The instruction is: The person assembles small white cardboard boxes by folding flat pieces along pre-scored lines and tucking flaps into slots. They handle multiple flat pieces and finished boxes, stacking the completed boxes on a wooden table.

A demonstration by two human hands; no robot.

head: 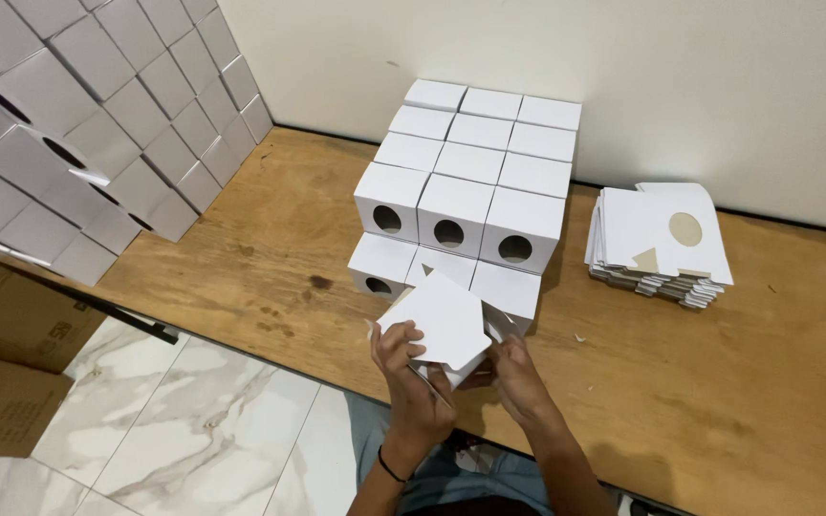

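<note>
Behind the white box [445, 320], both hands' fingertips are partly hidden

both forearms are bare, with no sleeves reaching into view. the left hand [411, 368] has a thin black band around its wrist [391, 469]. the right hand [520, 377] wears no ring or band that shows. below the arms, light blue denim fabric [432, 483] covers the lap, partly hidden by the forearms.

White cube boxes [468, 196] stacked against the wall, flat white blanks [657, 244] piled beside them.
</note>
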